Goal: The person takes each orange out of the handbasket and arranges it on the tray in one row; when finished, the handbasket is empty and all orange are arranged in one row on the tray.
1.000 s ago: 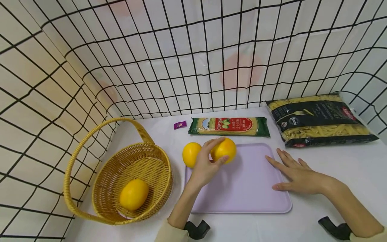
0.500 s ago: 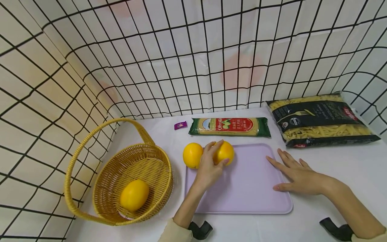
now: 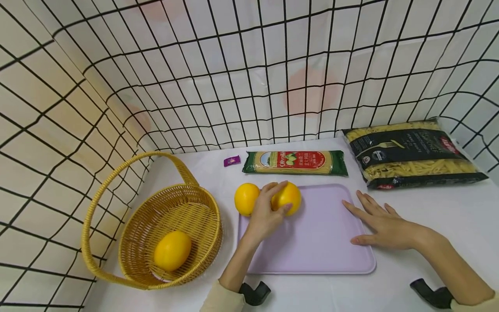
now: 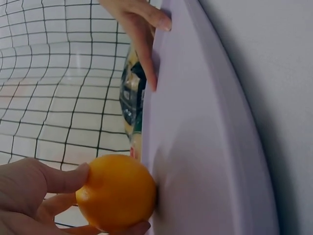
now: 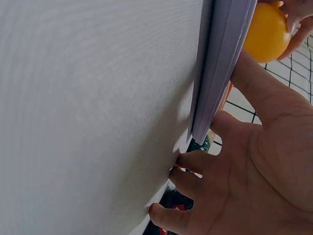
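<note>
My left hand (image 3: 268,213) grips an orange (image 3: 290,199) at the back left of the lilac tray (image 3: 323,234). Thumb and fingers wrap its sides, and in the left wrist view this orange (image 4: 117,193) is against the tray surface. A second orange (image 3: 246,199) sits just left of that hand, over the tray's back left corner, partly hidden by the fingers. My right hand (image 3: 387,225) lies at the tray's right edge with its fingers spread. In the right wrist view its thumb and index finger are by the tray rim (image 5: 222,63), the other fingers on the white cloth.
A wicker basket (image 3: 216,234) with a tall handle stands at the left, another yellow-orange fruit (image 3: 173,250) inside. Behind the tray lie a spaghetti pack (image 3: 296,163) and a small purple packet (image 3: 232,161). A penne bag (image 3: 413,156) is back right. Black wire grid (image 3: 257,82) encloses the back and sides.
My left hand has lowered the orange slightly onto the tray and still grips it. The right hand has stayed at the tray's right edge.
</note>
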`<state>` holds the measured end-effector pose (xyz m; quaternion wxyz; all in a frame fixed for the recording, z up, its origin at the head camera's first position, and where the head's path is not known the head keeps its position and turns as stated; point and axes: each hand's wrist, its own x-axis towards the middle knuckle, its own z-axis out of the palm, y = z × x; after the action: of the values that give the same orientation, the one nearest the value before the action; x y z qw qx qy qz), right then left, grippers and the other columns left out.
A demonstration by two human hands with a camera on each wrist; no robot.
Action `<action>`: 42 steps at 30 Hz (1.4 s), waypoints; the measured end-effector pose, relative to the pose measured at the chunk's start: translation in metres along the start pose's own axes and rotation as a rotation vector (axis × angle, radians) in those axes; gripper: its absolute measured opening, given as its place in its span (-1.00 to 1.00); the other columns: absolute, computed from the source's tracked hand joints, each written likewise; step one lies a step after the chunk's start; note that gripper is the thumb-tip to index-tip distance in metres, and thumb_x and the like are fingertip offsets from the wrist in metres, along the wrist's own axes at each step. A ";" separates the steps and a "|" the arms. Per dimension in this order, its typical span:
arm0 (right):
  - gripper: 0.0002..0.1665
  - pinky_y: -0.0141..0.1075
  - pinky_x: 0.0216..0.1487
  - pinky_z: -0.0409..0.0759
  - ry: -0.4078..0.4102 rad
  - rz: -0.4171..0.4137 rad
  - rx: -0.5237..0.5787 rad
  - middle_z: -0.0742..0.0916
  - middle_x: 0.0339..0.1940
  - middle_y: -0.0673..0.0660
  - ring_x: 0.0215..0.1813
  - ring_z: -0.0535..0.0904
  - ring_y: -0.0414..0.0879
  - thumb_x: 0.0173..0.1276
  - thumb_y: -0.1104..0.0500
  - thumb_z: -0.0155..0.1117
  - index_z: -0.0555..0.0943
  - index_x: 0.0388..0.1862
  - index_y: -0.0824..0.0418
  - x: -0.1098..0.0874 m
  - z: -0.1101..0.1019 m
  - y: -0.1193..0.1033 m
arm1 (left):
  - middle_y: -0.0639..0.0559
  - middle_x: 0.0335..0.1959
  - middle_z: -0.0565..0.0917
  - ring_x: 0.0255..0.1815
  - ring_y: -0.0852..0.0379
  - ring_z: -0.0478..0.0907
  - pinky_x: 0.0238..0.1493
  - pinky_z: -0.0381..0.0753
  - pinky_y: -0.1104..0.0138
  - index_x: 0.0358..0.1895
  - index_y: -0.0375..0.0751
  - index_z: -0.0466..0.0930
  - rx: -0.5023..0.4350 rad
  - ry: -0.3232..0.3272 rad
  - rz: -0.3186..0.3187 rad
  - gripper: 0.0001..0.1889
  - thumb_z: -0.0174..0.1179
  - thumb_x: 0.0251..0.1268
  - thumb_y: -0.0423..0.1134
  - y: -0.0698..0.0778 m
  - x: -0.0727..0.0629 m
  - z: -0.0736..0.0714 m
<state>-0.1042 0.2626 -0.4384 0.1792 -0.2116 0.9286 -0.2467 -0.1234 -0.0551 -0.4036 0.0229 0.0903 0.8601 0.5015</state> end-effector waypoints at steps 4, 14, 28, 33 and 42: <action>0.16 0.63 0.41 -0.25 0.000 0.001 0.000 -0.09 0.66 0.59 0.63 -0.19 0.60 0.32 -0.24 0.40 0.06 0.71 0.09 0.002 -0.001 0.000 | -0.23 0.48 0.42 0.47 -0.28 0.41 0.55 0.31 -0.19 0.41 -0.08 0.54 0.034 0.052 -0.003 -0.42 0.33 0.32 -0.42 0.002 0.000 0.003; 0.16 0.63 0.41 -0.26 -0.003 0.006 0.006 -0.10 0.66 0.59 0.63 -0.19 0.59 0.32 -0.25 0.40 0.07 0.71 0.10 0.004 -0.003 -0.001 | -0.26 0.44 0.42 0.41 -0.26 0.46 0.52 0.39 -0.11 0.38 -0.13 0.57 0.115 0.145 0.028 -0.44 0.34 0.29 -0.44 0.006 -0.001 0.010; 0.15 0.64 0.40 -0.25 0.014 0.006 0.006 -0.06 0.66 0.60 0.63 -0.18 0.60 0.30 -0.25 0.41 0.11 0.69 0.12 0.000 0.000 0.001 | -0.23 0.50 0.44 0.53 -0.23 0.38 0.59 0.27 -0.13 0.36 -0.23 0.55 0.175 0.140 0.043 -0.45 0.32 0.28 -0.47 0.006 -0.005 0.012; 0.15 0.65 0.39 -0.23 0.013 0.012 0.003 -0.05 0.65 0.60 0.63 -0.17 0.60 0.29 -0.25 0.43 0.13 0.69 0.11 -0.003 0.003 0.002 | -0.28 0.49 0.43 0.51 -0.25 0.38 0.58 0.30 -0.11 0.37 -0.27 0.52 0.182 0.142 0.053 -0.46 0.31 0.30 -0.48 0.004 -0.009 0.015; 0.14 0.64 0.40 -0.24 0.020 0.001 0.002 -0.05 0.66 0.58 0.64 -0.17 0.58 0.29 -0.25 0.42 0.13 0.69 0.08 -0.002 0.002 0.000 | -0.28 0.53 0.37 0.53 -0.27 0.36 0.58 0.30 -0.12 0.39 -0.25 0.51 0.167 0.167 0.030 -0.45 0.29 0.32 -0.49 0.000 -0.004 0.009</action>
<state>-0.1016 0.2632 -0.4394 0.1704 -0.2087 0.9302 -0.2494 -0.1180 -0.0483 -0.4087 -0.0638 0.0627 0.8964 0.4341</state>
